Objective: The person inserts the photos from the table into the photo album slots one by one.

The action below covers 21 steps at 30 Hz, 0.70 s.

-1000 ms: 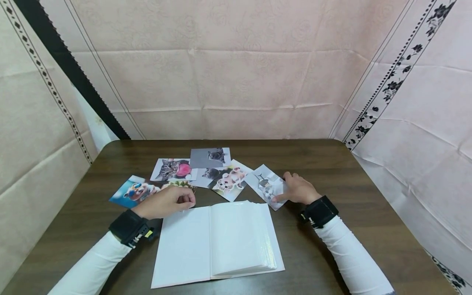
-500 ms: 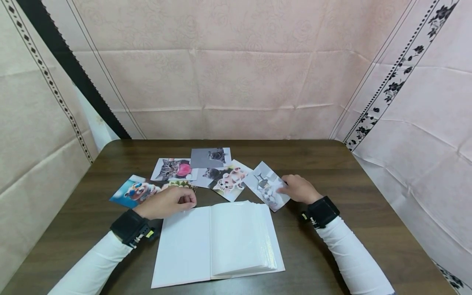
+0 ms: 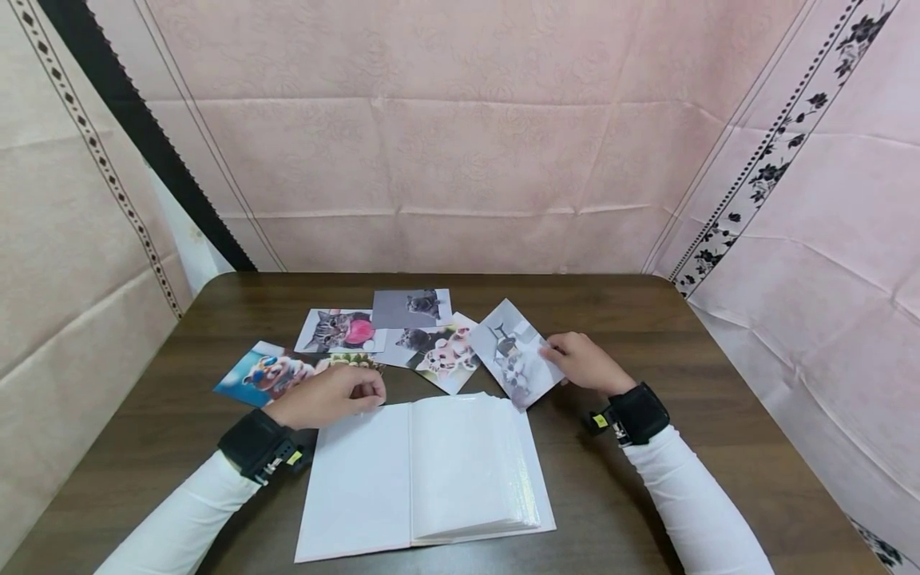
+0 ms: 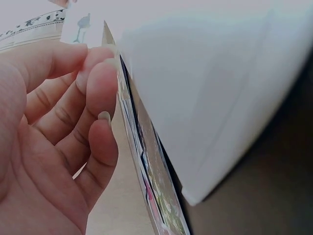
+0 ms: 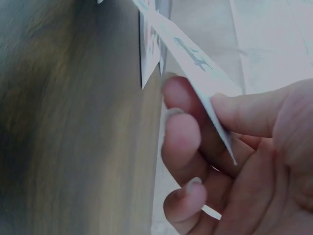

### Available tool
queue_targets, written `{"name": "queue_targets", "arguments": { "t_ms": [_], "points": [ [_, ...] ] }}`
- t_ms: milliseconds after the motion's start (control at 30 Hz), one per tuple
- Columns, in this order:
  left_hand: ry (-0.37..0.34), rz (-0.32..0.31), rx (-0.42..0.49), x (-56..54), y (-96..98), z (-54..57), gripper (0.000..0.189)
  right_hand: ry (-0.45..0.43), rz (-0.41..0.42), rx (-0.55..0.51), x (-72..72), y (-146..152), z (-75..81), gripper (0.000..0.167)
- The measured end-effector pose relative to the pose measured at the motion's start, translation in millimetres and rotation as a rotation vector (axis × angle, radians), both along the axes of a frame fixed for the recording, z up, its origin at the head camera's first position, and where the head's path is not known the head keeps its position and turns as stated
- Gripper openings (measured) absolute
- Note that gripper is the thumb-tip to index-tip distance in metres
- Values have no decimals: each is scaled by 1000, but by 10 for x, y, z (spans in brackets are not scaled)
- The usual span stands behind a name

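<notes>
A white photo album (image 3: 362,487) lies spread on the table, its clear-sleeved pages (image 3: 467,463) on the right side. My left hand (image 3: 331,395) rests at the album's top left corner. In the left wrist view its fingers (image 4: 102,88) are loosely curled beside the cover's edge, with nothing seen between them. My right hand (image 3: 585,363) holds a pale photo (image 3: 503,343) of a grey-and-white figure, raised off the table. The right wrist view has the thumb (image 5: 249,115) on the photo's face and the fingers behind it.
Several animal photos lie beyond the album: a blue one (image 3: 247,374) at the left, a tabby cat with a pink ball (image 3: 338,330), a grey one (image 3: 391,307), and a pink-and-white one (image 3: 449,351). Patterned cloth (image 3: 446,160) hangs behind the brown table (image 3: 683,383).
My right hand has gone from touching the pale photo on the table to gripping its right edge and lifting it. My left hand has barely moved.
</notes>
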<state>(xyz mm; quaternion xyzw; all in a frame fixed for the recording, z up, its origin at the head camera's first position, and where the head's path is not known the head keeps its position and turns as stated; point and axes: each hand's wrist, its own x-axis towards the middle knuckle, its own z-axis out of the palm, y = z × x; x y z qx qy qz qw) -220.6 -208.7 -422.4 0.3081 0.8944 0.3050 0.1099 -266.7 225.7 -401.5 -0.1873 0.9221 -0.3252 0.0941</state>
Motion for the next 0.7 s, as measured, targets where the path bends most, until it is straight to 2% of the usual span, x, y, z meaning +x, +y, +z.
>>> {"name": "queue_targets", "arguments": {
  "t_ms": [333,567,700],
  "points": [
    [24,9,-4,-11,29,-22,7,-5,-41,-134,45,-70,42,25],
    [3,51,6,-58,92,1,6,-34,-63,-193,51,-185,-3,25],
    [49,87,-19,-106,164,35,6,-80,-85,-236,74,-260,-33,27]
  ]
}}
